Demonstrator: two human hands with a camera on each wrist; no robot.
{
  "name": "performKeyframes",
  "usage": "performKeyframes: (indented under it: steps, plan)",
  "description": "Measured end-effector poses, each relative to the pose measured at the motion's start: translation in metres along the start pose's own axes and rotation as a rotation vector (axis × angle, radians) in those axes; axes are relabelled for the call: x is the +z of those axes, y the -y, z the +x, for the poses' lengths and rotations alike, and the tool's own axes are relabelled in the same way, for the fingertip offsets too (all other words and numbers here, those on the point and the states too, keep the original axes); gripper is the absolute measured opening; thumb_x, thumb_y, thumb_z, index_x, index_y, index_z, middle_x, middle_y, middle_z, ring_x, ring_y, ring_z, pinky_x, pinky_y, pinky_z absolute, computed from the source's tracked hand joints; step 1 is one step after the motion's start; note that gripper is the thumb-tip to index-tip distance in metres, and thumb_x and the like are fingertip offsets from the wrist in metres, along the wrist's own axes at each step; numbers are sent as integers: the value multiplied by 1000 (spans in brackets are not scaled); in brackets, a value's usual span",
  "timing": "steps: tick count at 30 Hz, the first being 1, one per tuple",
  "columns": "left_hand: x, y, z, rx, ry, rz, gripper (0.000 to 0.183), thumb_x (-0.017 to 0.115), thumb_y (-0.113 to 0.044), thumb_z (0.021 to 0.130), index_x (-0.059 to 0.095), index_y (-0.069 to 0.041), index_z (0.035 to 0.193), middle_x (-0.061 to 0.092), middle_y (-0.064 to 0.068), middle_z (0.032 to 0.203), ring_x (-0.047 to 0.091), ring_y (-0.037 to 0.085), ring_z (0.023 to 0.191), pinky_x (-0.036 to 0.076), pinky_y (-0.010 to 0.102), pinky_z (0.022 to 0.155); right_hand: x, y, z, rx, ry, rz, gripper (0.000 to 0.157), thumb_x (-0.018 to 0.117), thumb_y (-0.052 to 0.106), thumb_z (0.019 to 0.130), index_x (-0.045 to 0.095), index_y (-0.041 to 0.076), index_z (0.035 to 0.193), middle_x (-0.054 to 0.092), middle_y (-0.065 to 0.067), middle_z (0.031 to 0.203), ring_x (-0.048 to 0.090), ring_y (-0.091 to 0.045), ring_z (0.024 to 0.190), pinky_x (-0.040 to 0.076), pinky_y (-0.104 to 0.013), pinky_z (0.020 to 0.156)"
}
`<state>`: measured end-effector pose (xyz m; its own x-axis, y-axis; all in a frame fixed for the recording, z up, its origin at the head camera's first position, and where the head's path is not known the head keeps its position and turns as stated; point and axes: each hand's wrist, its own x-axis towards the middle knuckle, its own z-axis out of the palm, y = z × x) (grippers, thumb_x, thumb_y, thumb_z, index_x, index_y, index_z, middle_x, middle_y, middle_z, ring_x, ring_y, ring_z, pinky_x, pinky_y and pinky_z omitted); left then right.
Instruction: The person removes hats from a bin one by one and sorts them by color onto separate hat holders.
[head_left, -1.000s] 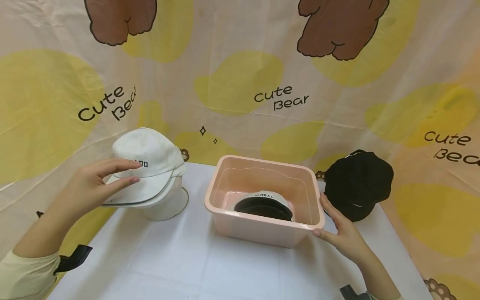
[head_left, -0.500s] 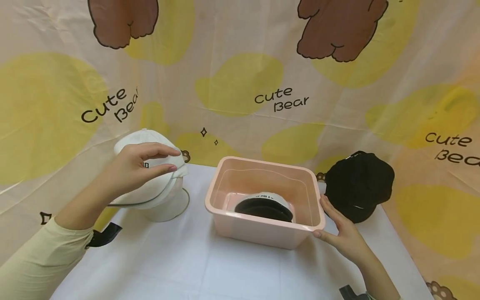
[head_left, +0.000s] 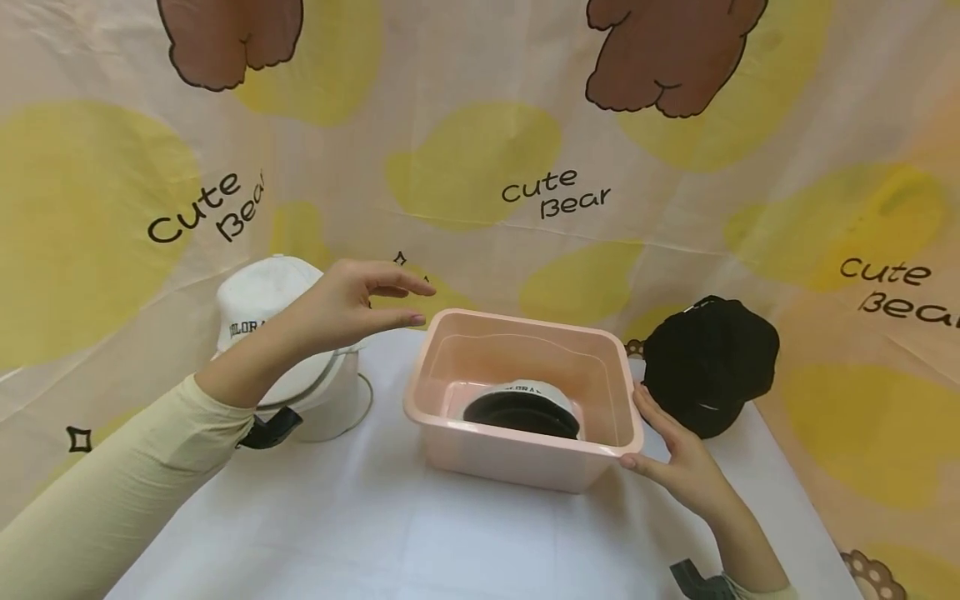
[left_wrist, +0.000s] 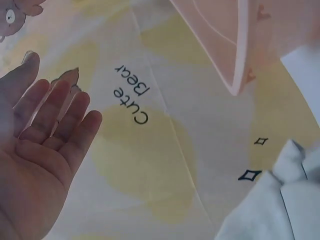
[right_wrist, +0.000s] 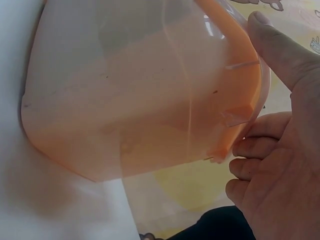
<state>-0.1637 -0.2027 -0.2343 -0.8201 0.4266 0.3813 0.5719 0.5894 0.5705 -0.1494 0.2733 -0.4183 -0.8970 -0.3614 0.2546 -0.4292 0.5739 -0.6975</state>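
Note:
In the head view my left hand (head_left: 352, 304) is in the air between the stacked white caps and the pink bin, thumb and fingers parted with nothing between them. Lettering marks the front of the upper white cap (head_left: 266, 287), partly covered by my left forearm; the stack rests on a white stand (head_left: 330, 412). Inside the pink plastic bin (head_left: 502, 462) lies a white cap (head_left: 536, 387) with lettering and a black underside. My right hand (head_left: 693, 471) touches the bin's right front corner from outside, thumb and fingers spread along the rim.
A black cap (head_left: 712, 362) sits right of the bin, just beyond my right hand. The white-covered table (head_left: 480, 542) ends at a right edge. Behind it hangs a printed cloth (head_left: 465, 167) with bears and lettering.
My left hand has moved right from in front of the white caps, past them to near the bin's left rim, staying empty. My right hand stays at the bin corner.

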Motion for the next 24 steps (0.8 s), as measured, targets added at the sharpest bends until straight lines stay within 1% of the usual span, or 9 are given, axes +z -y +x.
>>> performKeyframes:
  steps: [2, 5, 7, 11, 14, 16, 20, 24]
  plan:
    - [5, -2, 7, 6, 13, -9, 31, 84, -22, 87, 77, -18, 117, 75, -3, 118, 67, 21, 115, 53, 42, 103, 0, 1, 1, 0, 4, 3, 97, 88, 19, 80, 35, 21, 161, 24, 0, 169, 22, -31, 155, 32, -80, 105]
    - [12, -5, 18, 3, 42, -9, 32, 85, -25, 87, 77, -21, 118, 75, -6, 118, 66, 20, 118, 50, 42, 107, 1, 2, 2, 5, 6, 6, 97, 88, 17, 80, 35, 22, 161, 23, 0, 169, 22, -38, 154, 31, -80, 105]
    - [16, -6, 27, 5, 77, -21, 33, 84, -25, 87, 76, -21, 119, 75, -6, 120, 65, 19, 120, 49, 41, 108, 0, 3, 2, 12, 6, 1, 97, 88, 17, 80, 35, 23, 161, 23, 1, 169, 22, -40, 154, 31, -81, 104]
    - [26, -7, 43, 6, 175, -55, 35, 83, -27, 88, 75, -20, 122, 74, -7, 122, 64, 17, 123, 48, 40, 110, 0, 3, -1, 25, 11, -4, 98, 89, 20, 79, 35, 23, 161, 23, 0, 169, 22, -40, 153, 31, -81, 104]
    - [32, -7, 53, 6, 245, -81, 37, 83, -25, 89, 74, -16, 124, 73, -4, 123, 64, 19, 124, 48, 41, 111, -1, 4, -1, 21, 17, -4, 98, 89, 21, 79, 35, 21, 161, 24, -2, 169, 24, -43, 152, 31, -80, 104]
    - [36, -5, 60, 10, 282, -77, 38, 83, -24, 89, 73, -16, 125, 73, -4, 125, 64, 19, 123, 48, 39, 111, -1, 4, 0, 17, 22, -6, 97, 89, 22, 79, 36, 21, 160, 24, -4, 169, 25, -46, 151, 31, -81, 104]
    - [42, -3, 71, 11, 340, -83, 40, 83, -23, 88, 72, -15, 126, 72, -3, 126, 64, 22, 124, 49, 39, 110, -5, 5, 2, 23, 44, -27, 98, 90, 25, 78, 36, 20, 160, 24, -6, 168, 28, -49, 150, 29, -83, 103]
    - [47, 0, 83, 19, 378, -82, 40, 83, -20, 88, 72, -14, 126, 72, -3, 126, 64, 21, 123, 49, 40, 110, -10, 7, 4, 22, 61, -52, 99, 90, 28, 78, 36, 20, 160, 25, -8, 168, 29, -51, 149, 29, -84, 101]
